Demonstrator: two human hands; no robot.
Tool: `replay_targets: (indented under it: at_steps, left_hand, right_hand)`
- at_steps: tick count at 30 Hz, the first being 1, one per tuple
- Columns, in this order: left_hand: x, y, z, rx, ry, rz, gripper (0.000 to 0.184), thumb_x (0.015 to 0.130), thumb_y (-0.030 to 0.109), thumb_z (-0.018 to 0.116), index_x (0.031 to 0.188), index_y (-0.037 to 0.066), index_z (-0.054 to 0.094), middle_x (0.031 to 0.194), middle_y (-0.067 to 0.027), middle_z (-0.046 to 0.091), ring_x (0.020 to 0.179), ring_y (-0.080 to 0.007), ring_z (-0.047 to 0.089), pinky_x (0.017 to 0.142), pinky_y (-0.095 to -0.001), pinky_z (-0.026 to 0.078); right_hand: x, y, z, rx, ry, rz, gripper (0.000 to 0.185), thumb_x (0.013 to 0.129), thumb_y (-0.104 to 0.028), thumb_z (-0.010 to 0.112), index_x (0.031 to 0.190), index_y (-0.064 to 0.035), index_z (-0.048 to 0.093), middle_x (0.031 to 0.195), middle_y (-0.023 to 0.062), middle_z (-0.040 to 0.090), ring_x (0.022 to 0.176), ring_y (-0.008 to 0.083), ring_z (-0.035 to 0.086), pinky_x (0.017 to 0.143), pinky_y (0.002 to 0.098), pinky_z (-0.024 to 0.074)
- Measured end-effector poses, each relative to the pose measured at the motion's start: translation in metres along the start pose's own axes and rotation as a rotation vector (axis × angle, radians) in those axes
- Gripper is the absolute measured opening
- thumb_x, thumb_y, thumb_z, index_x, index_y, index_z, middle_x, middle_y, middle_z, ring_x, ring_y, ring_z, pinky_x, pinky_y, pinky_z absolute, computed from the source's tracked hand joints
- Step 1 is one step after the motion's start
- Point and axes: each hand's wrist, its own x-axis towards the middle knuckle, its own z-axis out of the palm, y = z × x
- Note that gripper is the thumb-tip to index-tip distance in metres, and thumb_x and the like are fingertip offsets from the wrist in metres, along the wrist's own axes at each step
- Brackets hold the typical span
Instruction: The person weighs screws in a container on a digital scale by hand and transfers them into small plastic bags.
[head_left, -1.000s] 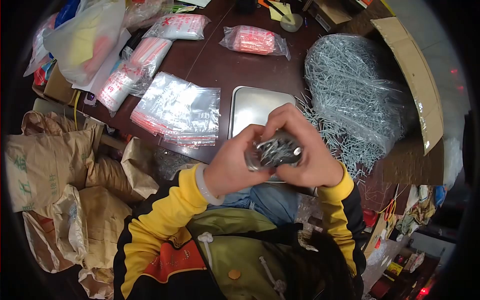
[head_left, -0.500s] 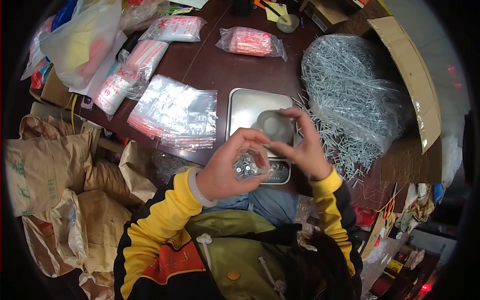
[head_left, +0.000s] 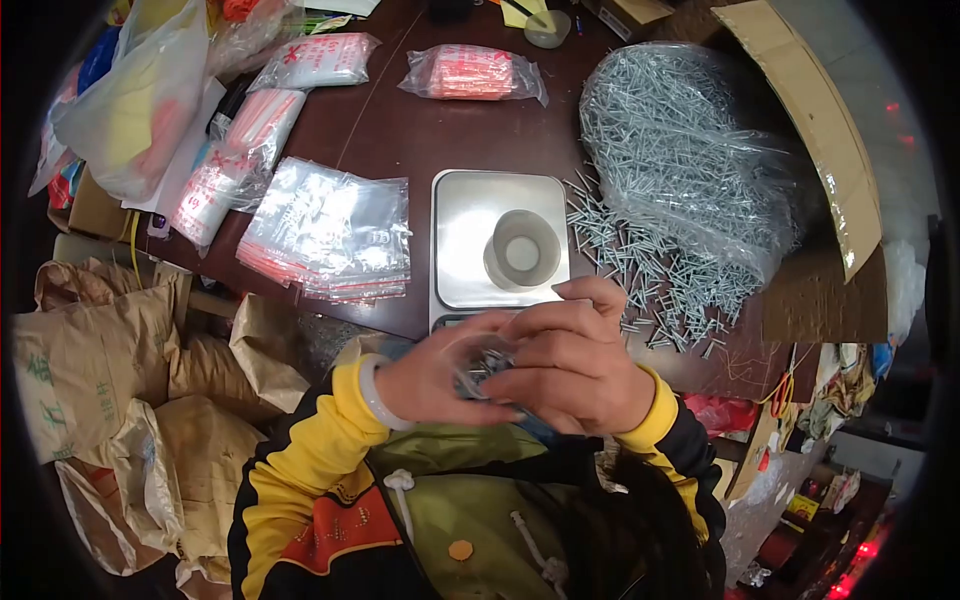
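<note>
My left hand (head_left: pixel 425 380) is closed around a small clear plastic bag (head_left: pixel 470 360) with screws inside, close in front of my body. My right hand (head_left: pixel 580 365) meets it from the right, its curled fingers against the bag's side; the fingers partly hide the bag and some motion blurs it. Just beyond both hands is a scale (head_left: pixel 458 225) with a steel pan, its display mostly covered by my hands. On the pan stands a translucent plastic cup (head_left: pixel 524 250), touched by neither hand.
A large clear bag of screws (head_left: pixel 670 150) lies at the right, with loose screws (head_left: pixel 655 290) spilling toward the scale. Flat zip bags (head_left: pixel 335 225) are stacked left of it. A packet of bags (head_left: pixel 470 72) lies behind. Brown sacks (head_left: pixel 100 340) stand at the left, cardboard (head_left: pixel 800 130) at the right.
My right hand has let go of the cup, which now stands on the scale, and has come down and left to the bag in my left hand. The view has shifted slightly.
</note>
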Motion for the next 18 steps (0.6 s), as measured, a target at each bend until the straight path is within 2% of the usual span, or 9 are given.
replay_targets:
  at_steps: [2, 3, 6, 7, 12, 15, 18]
  left_hand:
    - [-0.001, -0.002, 0.002, 0.226, -0.098, 0.010, 0.057, 0.076, 0.008, 0.076, 0.127, 0.002, 0.050, 0.119, -0.0121, 0.058, 0.118, -0.0201, 0.053, 0.100, -0.0342, 0.041]
    - [-0.007, -0.001, 0.008, -0.011, 0.039, -0.153, 0.045, 0.077, 0.008, 0.074, 0.118, 0.001, 0.057, 0.117, -0.0113, 0.060, 0.114, -0.0203, 0.056, 0.097, -0.0338, 0.043]
    - [-0.009, 0.006, 0.009, 0.049, 0.143, -0.185, 0.044, 0.077, 0.008, 0.072, 0.118, 0.002, 0.057, 0.112, -0.0108, 0.062, 0.106, -0.0220, 0.061, 0.093, -0.0335, 0.046]
    - [-0.010, 0.005, 0.008, 0.085, 0.148, -0.172, 0.044, 0.077, 0.006, 0.073, 0.117, 0.002, 0.057, 0.112, -0.0106, 0.062, 0.105, -0.0214, 0.061, 0.093, -0.0329, 0.046]
    - [-0.009, 0.007, 0.007, 0.349, 0.167, -0.080, 0.044, 0.076, 0.002, 0.072, 0.117, 0.000, 0.056, 0.110, -0.0116, 0.063, 0.104, -0.0216, 0.061, 0.093, -0.0329, 0.046]
    - [-0.008, 0.002, 0.006, 0.388, 0.181, -0.030, 0.044, 0.077, 0.007, 0.068, 0.119, 0.004, 0.056, 0.114, -0.0143, 0.064, 0.105, -0.0297, 0.064, 0.089, -0.0359, 0.050]
    - [-0.008, 0.006, 0.007, 0.281, 0.220, -0.101, 0.045, 0.075, 0.005, 0.071, 0.118, 0.005, 0.057, 0.112, -0.0133, 0.064, 0.103, -0.0291, 0.065, 0.088, -0.0348, 0.050]
  right_hand:
    - [0.001, 0.001, -0.001, 0.025, 0.024, 0.050, 0.021, 0.068, -0.014, 0.073, 0.089, -0.0175, 0.071, 0.089, 0.0002, 0.059, 0.098, 0.0218, 0.059, 0.089, 0.0427, 0.0364]
    - [0.000, 0.004, -0.003, 0.084, 0.074, 0.142, 0.020, 0.073, -0.015, 0.074, 0.092, -0.0104, 0.069, 0.092, 0.0047, 0.061, 0.094, 0.0241, 0.059, 0.084, 0.0384, 0.0411]
    - [-0.006, 0.007, -0.011, 0.248, 0.131, 0.395, 0.027, 0.075, -0.011, 0.076, 0.099, -0.0078, 0.066, 0.095, 0.0068, 0.061, 0.089, 0.0263, 0.058, 0.081, 0.0348, 0.0416]
    - [-0.014, 0.011, -0.014, 0.254, 0.052, 0.412, 0.024, 0.075, -0.012, 0.077, 0.095, -0.0044, 0.065, 0.092, 0.0073, 0.064, 0.085, 0.0262, 0.059, 0.076, 0.0327, 0.0429]
    - [-0.018, 0.007, -0.012, 0.241, 0.047, 0.433, 0.017, 0.075, -0.012, 0.077, 0.087, -0.0058, 0.066, 0.083, 0.0045, 0.065, 0.077, 0.0218, 0.061, 0.072, 0.0322, 0.0404]
    - [-0.015, 0.004, -0.014, 0.192, 0.016, 0.400, 0.014, 0.074, -0.009, 0.075, 0.083, -0.0077, 0.065, 0.081, 0.0034, 0.064, 0.074, 0.0198, 0.060, 0.069, 0.0316, 0.0380]
    - [-0.012, 0.003, -0.015, 0.124, 0.007, 0.314, 0.013, 0.072, -0.006, 0.073, 0.080, -0.0092, 0.064, 0.079, 0.0026, 0.062, 0.073, 0.0187, 0.059, 0.069, 0.0322, 0.0366]
